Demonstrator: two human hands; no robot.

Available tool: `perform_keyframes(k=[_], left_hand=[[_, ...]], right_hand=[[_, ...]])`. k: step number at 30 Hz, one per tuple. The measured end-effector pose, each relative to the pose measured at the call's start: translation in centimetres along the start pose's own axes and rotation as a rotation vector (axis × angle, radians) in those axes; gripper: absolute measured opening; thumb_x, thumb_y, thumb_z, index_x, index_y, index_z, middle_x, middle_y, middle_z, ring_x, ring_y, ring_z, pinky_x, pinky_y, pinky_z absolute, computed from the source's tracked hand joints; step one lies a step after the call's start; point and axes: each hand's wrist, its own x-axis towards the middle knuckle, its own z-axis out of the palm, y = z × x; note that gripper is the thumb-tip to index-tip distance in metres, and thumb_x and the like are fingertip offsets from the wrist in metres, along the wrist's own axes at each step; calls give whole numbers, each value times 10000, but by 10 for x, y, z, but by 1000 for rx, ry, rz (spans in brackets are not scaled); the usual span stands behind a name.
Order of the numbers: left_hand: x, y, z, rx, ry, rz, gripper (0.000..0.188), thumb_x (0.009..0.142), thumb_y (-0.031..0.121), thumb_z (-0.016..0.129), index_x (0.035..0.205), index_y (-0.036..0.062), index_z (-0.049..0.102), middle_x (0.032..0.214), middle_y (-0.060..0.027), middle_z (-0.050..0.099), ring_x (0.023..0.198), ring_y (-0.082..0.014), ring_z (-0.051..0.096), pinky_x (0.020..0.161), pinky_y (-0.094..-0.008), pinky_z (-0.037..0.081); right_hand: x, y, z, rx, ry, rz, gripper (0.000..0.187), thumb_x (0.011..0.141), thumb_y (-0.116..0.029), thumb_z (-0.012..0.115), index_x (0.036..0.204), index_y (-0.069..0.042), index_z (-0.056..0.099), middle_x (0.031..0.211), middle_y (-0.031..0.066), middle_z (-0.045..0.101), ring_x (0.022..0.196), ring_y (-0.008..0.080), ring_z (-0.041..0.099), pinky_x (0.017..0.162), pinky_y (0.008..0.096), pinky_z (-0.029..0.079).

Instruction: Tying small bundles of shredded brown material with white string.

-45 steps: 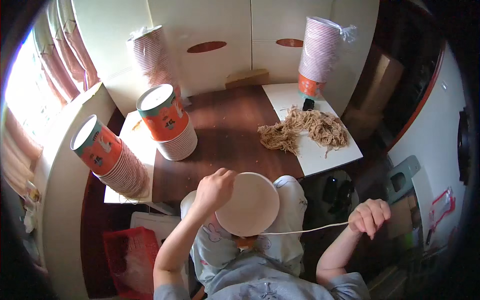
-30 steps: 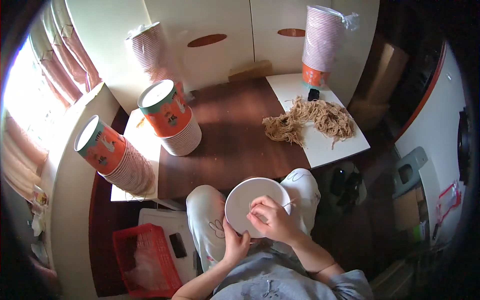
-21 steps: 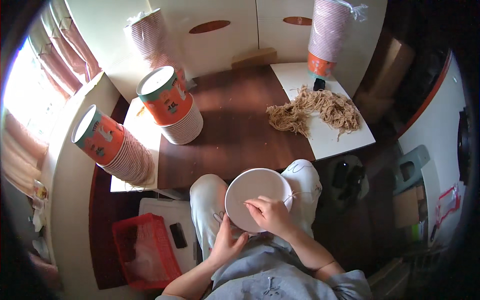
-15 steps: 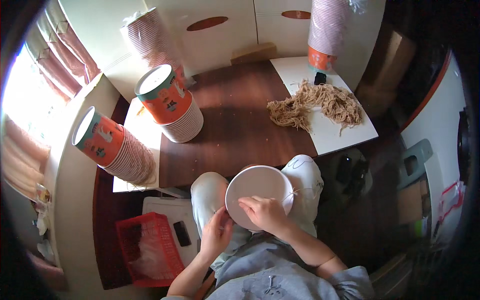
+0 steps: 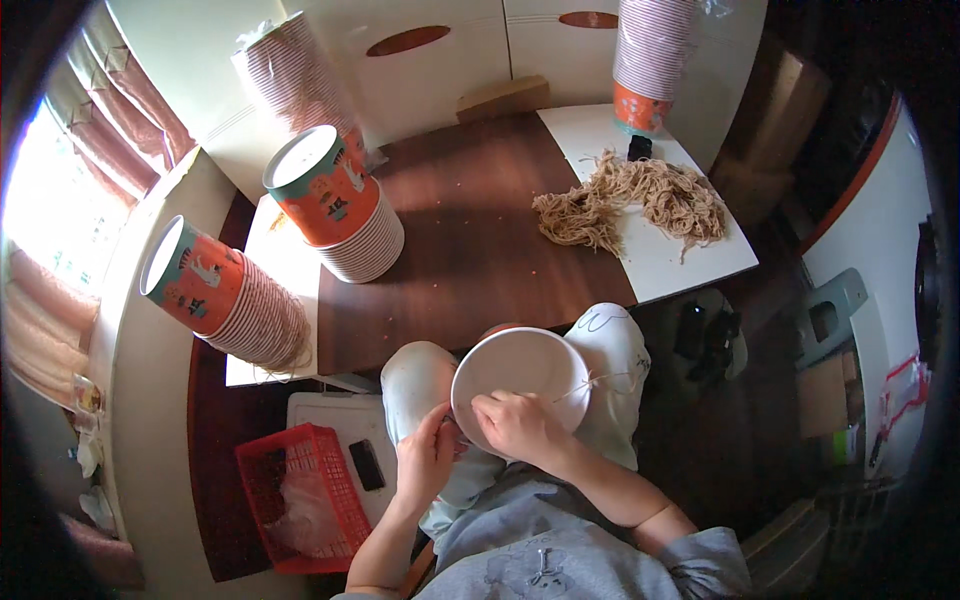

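A white-lined paper bucket [image 5: 530,362] stands between my knees, its open mouth facing up. Pale string [image 5: 590,384] is knotted at its right rim, with loose ends sticking out. Inside the mouth, near the left wall, my right hand [image 5: 520,425] is closed with fingers curled; what they pinch is hidden. Against the bucket's outer left side, my left hand [image 5: 428,450] is closed too, thumb and fingers together near the rim. Whatever lies between those fingertips is too small to make out.
A brown table [image 5: 450,230] lies ahead, with stacked orange-and-green paper buckets [image 5: 335,205] at left and another tall stack [image 5: 645,70] at far right. Tan string [image 5: 650,205] lies heaped on its white right end. A red basket [image 5: 300,500] and a phone [image 5: 367,465] are at lower left.
My right hand has curled its fingers in and shifted slightly left inside the bucket. My left hand has moved up a little along the outer wall.
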Motion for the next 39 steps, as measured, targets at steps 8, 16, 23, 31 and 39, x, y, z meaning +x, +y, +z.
perform_keyframes(k=[8, 16, 23, 31, 39], left_hand=[[1, -1, 0, 23, -18, -22, 231, 866, 58, 424, 1075, 27, 516, 693, -108, 623, 600, -172, 640, 537, -280, 518], [5, 1, -2, 86, -42, -7, 230, 865, 55, 424, 1067, 18, 526, 678, -102, 619, 553, -159, 623, 501, -277, 500], [13, 10, -3, 167, -60, -60, 165, 838, 69, 460, 944, 34, 581, 630, -126, 606, 520, -202, 624, 499, -309, 495], [11, -7, -2, 331, 70, 120, 66, 748, 60, 539, 798, 43, 578, 629, -150, 590, 559, -254, 614, 502, -353, 477], [-1, 2, -71, -648, -137, 175, 29, 675, 15, 479, 667, 7, 505, 876, -165, 589, 1025, -296, 503, 959, -432, 289]], right_hand=[[2, 3, 5, 6, -1, 4, 101, 779, -138, 502, 745, -73, 571, 637, 129, 579, 568, 296, 593, 508, 398, 481], [5, 1, 6, 22, 30, -1, 77, 763, -144, 526, 725, -86, 560, 612, 114, 561, 558, 292, 580, 495, 386, 473], [4, 2, 10, -14, 1, -8, 104, 777, -175, 530, 719, -94, 556, 608, 116, 562, 540, 295, 576, 486, 391, 470], [1, 2, 10, 6, -35, -7, 112, 776, -205, 550, 781, -93, 560, 656, 117, 579, 597, 291, 587, 530, 384, 479], [-6, -6, -31, -43, -74, -29, 179, 753, -177, 584, 882, -92, 493, 719, 95, 585, 658, 276, 597, 562, 375, 480]])
